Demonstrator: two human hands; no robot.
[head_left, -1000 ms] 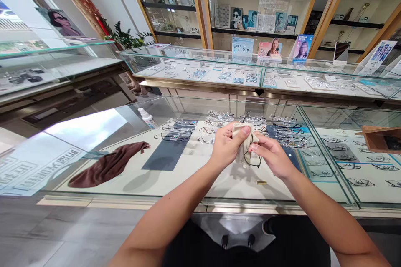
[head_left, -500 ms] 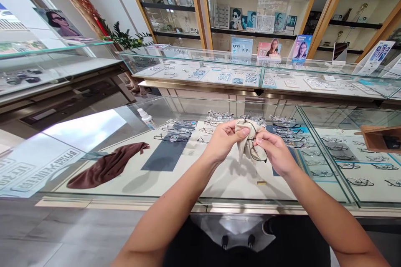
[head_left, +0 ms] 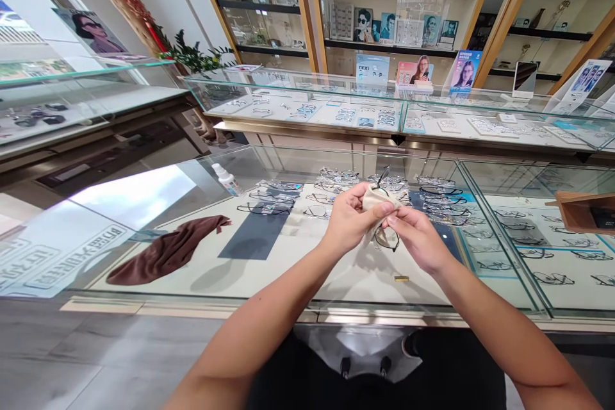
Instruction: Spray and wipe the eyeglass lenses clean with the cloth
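Above the glass counter, my left hand pinches a beige cleaning cloth around a pair of thin black-rimmed glasses. My right hand grips the same glasses from the right, fingertips meeting the left thumb at the cloth. One lens hangs below the fingers and a temple arm sticks up behind the cloth.
A brown cloth and a small spray bottle lie on the counter at the left. Rows of spectacle frames fill the case under the glass. A wooden box sits at the right edge. More display cases and shelves stand behind.
The hands have drawn closer together and the cloth has bunched tighter over the glasses. The exposed lens has swung in from the right to below the fingers.
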